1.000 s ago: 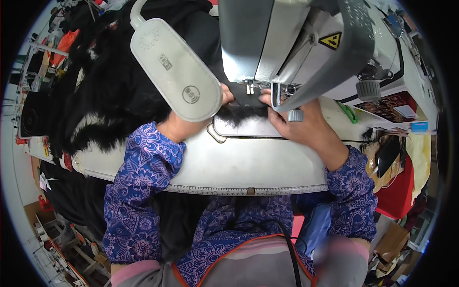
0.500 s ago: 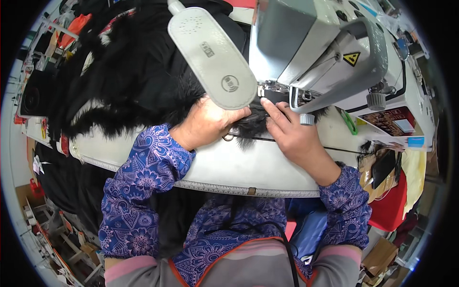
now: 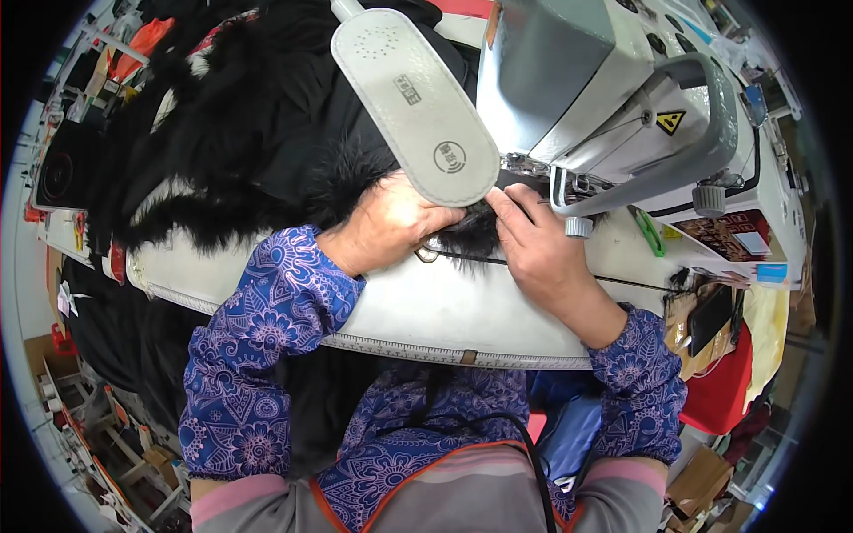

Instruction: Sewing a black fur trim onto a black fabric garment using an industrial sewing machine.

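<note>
A black garment with fluffy fur trim (image 3: 293, 107) lies bunched on the sewing machine's white bed, up to the needle area. My left hand (image 3: 386, 226) is closed on the fur-trimmed edge, thumb pointing right, its fingertips hidden in the fur. On the other side of a tuft, my right hand (image 3: 546, 253) presses the black material with stretched fingers, index and middle slightly apart, close to the presser foot. The sewing machine (image 3: 569, 80) stands above the right hand. An oval white lamp head (image 3: 418, 107) hangs over the left fingertips and covers part of the stitching spot.
A ruler strip (image 3: 409, 350) runs along the table's front edge. Right of the machine foot lies a green thread snipper (image 3: 649, 233). Farther right are a dark phone (image 3: 711, 318) and a red cloth (image 3: 724, 382). A black speaker (image 3: 67, 169) stands far left.
The machine and lamp appear shifted slightly right in the picture, while the table and hands stay nearly in place. Less of the fur tuft shows between my hands.
</note>
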### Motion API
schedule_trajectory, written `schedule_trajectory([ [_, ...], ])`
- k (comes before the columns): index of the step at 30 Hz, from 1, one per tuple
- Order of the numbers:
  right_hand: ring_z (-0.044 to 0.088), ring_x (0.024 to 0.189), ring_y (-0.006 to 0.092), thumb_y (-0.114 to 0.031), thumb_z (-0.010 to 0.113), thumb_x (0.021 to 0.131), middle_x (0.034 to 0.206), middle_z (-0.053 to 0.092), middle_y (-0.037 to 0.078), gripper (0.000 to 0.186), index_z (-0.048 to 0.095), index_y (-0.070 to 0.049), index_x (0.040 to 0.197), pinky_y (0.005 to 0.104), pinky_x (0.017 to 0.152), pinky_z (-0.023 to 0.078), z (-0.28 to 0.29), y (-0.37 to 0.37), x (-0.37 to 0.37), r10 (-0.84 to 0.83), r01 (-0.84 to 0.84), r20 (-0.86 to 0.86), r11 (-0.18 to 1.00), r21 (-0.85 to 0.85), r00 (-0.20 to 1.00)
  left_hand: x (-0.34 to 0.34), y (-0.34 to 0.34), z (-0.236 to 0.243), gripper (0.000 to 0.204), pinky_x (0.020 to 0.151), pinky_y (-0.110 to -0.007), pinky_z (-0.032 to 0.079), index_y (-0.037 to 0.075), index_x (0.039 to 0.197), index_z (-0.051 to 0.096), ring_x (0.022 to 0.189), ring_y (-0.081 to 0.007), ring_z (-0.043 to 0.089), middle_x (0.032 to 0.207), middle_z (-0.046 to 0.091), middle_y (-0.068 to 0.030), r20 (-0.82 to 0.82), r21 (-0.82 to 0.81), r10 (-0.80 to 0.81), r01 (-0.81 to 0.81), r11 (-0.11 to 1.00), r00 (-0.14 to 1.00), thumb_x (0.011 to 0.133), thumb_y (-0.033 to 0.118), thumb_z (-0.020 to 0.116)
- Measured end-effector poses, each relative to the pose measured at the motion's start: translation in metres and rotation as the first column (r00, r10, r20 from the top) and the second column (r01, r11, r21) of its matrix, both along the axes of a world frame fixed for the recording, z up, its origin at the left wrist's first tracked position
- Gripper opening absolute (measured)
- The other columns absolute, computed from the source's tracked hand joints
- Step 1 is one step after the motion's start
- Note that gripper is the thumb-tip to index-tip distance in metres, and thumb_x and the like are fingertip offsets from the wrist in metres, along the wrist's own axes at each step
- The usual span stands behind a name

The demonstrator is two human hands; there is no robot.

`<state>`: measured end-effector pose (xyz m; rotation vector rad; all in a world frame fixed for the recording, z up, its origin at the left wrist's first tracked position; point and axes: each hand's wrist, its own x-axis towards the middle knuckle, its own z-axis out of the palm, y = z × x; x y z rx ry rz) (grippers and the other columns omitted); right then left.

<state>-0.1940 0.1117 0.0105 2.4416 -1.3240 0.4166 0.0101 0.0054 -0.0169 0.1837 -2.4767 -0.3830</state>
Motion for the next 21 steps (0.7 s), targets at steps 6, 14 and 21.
schedule_trajectory([
  [6, 0.060, 0.101, 0.0290, -0.001, 0.062, 0.074, 0.113, 0.063, 0.014, 0.023, 0.066, 0.009, 0.095, 0.0370, 0.082, 0.051, -0.003, 0.002, -0.001, -0.090, 0.094, -0.156, 0.995, 0.018, 0.984, 0.003, -0.002, 0.002, 0.021, 0.082, -0.038, 0.054, -0.002, 0.088, 0.070, 0.097, -0.0277, 0.066, 0.102, 0.069, -0.0123, 0.006, -0.017, 0.019, -0.019, 1.000, 1.000, 0.068, 0.000, 0.067],
  [14, 0.063, 0.094, 0.0264, -0.002, 0.064, 0.075, 0.114, 0.064, 0.012, 0.026, 0.065, 0.001, 0.101, 0.0382, 0.084, 0.050, 0.007, 0.005, -0.021, -0.073, 0.047, 0.094, 0.968, 0.247, 0.993, 0.004, 0.004, 0.018, 0.033, 0.085, -0.039, 0.055, 0.000, 0.088, 0.067, 0.102, -0.0280, 0.063, 0.104, 0.067, -0.0110, 0.165, -0.064, -0.016, 0.026, 0.998, 0.986, 0.059, 0.014, 0.074],
  [21, 0.058, 0.116, 0.0199, -0.019, 0.072, 0.076, 0.123, 0.063, 0.002, 0.035, 0.067, -0.011, 0.109, 0.0457, 0.102, 0.033, 0.017, 0.015, -0.028, -0.120, -0.015, 0.317, 0.919, 0.394, 0.941, 0.004, 0.007, 0.020, 0.028, 0.084, -0.040, 0.054, 0.003, 0.079, 0.067, 0.103, -0.0303, 0.062, 0.101, 0.065, -0.0085, 0.218, -0.097, 0.026, -0.005, 0.995, 0.976, 0.059, 0.022, 0.076],
])
